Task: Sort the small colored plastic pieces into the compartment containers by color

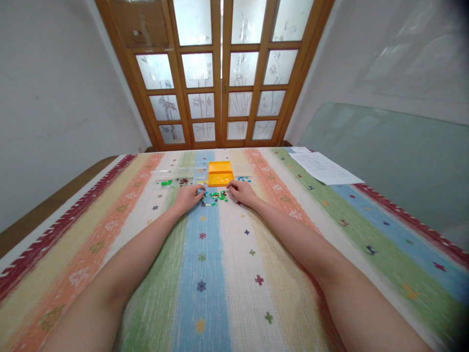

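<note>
Evidently the colours are partly separated, judging by how the small pieces lie. At the far left, a clear tray (157, 185) contains a cluster of green pieces (166, 183), with dark red-brown pieces (183, 181) next along, so those groups look begun. Just nearer stands the left hand (189, 196), its fingers bent toward the near edge of the loose stuff, thumb and forefinger apparently close together; whether they pinch a piece I cannot tell. Beyond its fingertips lie some yellow pieces (201, 182), and beside them the open orange box (221, 166) has a few pale pieces inside. In front of that box, between the hands, is the mixed pile (219, 196), mostly green with other colours among it, loose on the striped cloth (205, 303); this seems to be what is left. The right hand (242, 191) rests at the pile's other side, fingers curled, their grip too small to read. Behind it blue pieces (244, 179) sit together, presumably another group started.
</note>
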{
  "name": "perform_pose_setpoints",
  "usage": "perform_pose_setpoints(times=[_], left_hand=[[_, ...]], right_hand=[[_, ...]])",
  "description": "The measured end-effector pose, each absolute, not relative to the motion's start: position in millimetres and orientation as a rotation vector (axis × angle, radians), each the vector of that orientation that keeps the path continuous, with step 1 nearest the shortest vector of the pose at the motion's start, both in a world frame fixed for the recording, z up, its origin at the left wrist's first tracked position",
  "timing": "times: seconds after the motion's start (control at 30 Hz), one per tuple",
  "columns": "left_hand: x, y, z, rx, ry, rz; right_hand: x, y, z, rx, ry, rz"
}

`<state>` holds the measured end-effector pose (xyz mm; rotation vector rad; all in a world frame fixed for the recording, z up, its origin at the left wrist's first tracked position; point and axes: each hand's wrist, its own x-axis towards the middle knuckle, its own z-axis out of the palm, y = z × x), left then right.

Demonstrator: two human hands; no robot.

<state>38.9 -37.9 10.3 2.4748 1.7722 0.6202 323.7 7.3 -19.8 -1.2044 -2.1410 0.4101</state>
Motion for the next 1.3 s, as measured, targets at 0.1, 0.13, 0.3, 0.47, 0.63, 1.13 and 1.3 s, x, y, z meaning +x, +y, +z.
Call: perform_pose_setpoints(times=[0.1,0.13,0.3,0.47,0.63,1.13,1.3], left_hand=[[22.0,-27.6,10.3,2.384,1.887,0.707],[16.0,-24.3,10.4,2.357,1.914,0.744],[-12.6,-10.3,8.6,2.164,2.081,0.933],[-26.7,-4.2,4.3,2.022,2.158,0.995],[-28.7,-3.3,3.1,1.931,2.246,1.052],[-33.3,-3.6,3.6,1.825,2.315,1.043],[-28.8,-2.2,0.9,1.97,2.17,0.991]], right_hand=[[323.3,7.1,-19.7,-1.22,-2.14,0.413],[323.3,7.1,-19.7,-1.22,-2.142,0.412],[323.7,7.6,-20.5,-1.216,-2.142,0.419],[324.0,7.9,-21.4,-1.205,-2.148,0.419],[323.5,5.8,-19.3,-1.21,-2.142,0.417],[323.3,5.4,-18.4,-1.227,-2.162,0.409],[322.8,4.6,-18.6,-1.224,-2.204,0.372]])
